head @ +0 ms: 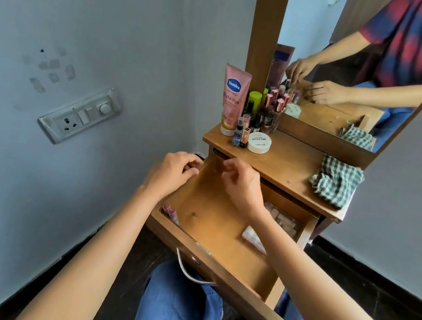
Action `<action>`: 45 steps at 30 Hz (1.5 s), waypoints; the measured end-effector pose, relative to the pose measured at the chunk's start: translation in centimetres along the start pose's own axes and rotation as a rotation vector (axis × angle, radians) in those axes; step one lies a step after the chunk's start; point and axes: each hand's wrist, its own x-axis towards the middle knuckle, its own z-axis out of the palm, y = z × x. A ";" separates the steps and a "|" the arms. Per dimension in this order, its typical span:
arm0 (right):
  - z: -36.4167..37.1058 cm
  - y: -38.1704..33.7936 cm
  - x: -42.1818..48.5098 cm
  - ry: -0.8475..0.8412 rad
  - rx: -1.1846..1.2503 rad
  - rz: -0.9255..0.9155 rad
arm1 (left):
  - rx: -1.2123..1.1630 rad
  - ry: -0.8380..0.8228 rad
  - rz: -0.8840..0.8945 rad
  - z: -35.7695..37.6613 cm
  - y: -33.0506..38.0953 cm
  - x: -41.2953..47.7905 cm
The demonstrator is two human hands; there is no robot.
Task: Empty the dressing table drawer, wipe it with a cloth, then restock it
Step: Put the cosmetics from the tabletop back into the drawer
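My left hand [174,172] and right hand [241,189] hover with fingers curled over the back of the open drawer [210,226], can't tell if either holds anything; tubes [171,213] under left wrist, cloth [336,182] on surface [292,161] right of right hand.

A green-and-white checked cloth [334,183], a pink tube [232,99], and a brown wooden drawer [223,233].
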 end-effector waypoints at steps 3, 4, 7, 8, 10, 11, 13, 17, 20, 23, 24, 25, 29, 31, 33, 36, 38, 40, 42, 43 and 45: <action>-2.3 0.5 2.9 0.182 -0.014 0.047 | -0.114 0.133 0.020 1.0 1.7 3.1; -2.9 0.6 3.7 0.207 -0.029 0.060 | -0.151 0.160 0.005 1.4 2.4 4.1; -3.9 1.1 5.8 0.216 -0.089 0.084 | -0.252 0.192 -0.063 2.5 4.4 7.0; -4.1 1.2 6.5 0.208 -0.105 0.092 | -0.273 0.194 -0.082 2.9 4.8 7.8; -4.1 1.5 7.6 0.178 -0.145 0.100 | -0.307 0.190 -0.117 3.6 5.4 9.0; -4.0 1.6 8.1 0.162 -0.164 0.097 | -0.311 0.187 -0.136 3.9 5.5 9.5; -3.9 1.8 8.7 0.140 -0.184 0.087 | -0.293 0.193 -0.169 4.4 5.5 10.1; -3.9 1.8 9.7 0.188 -0.142 0.028 | -0.300 0.207 -0.190 4.9 5.7 10.7; -4.2 1.5 10.7 0.173 -0.177 -0.069 | -0.295 0.216 -0.183 5.0 6.0 10.8; -4.4 1.4 11.8 0.087 -0.282 -0.128 | -0.302 0.287 -0.173 5.4 6.1 10.7; -4.4 1.5 12.1 0.067 -0.311 -0.139 | -0.289 0.329 -0.157 5.6 6.1 10.6; -4.5 1.6 12.3 0.054 -0.329 -0.148 | -0.264 0.366 -0.133 5.8 6.0 10.4; -4.8 1.8 12.7 0.070 -0.342 -0.173 | -0.119 0.436 0.007 6.4 6.1 9.9; -4.9 1.9 12.9 0.092 -0.337 -0.194 | -0.042 0.448 0.064 6.4 6.3 9.8; -4.9 2.0 13.1 0.094 -0.330 -0.203 | 0.057 0.460 0.113 6.3 6.5 9.8; -5.1 2.2 13.2 0.108 -0.314 -0.229 | 0.203 0.512 0.167 6.4 6.8 10.0; -5.4 2.3 13.1 0.143 -0.269 -0.248 | 0.253 0.547 0.176 6.4 7.1 10.1; -5.9 2.5 12.7 0.203 -0.199 -0.270 | 0.298 0.567 0.172 6.6 7.3 10.2; -6.6 2.7 12.2 0.290 -0.133 -0.284 | 0.343 0.568 0.158 6.9 7.3 10.4; -6.9 2.8 12.0 0.330 -0.109 -0.280 | 0.367 0.565 0.150 7.0 7.2 10.5; -7.5 3.1 11.5 0.369 -0.087 -0.267 | 0.412 0.564 0.144 7.1 7.2 10.7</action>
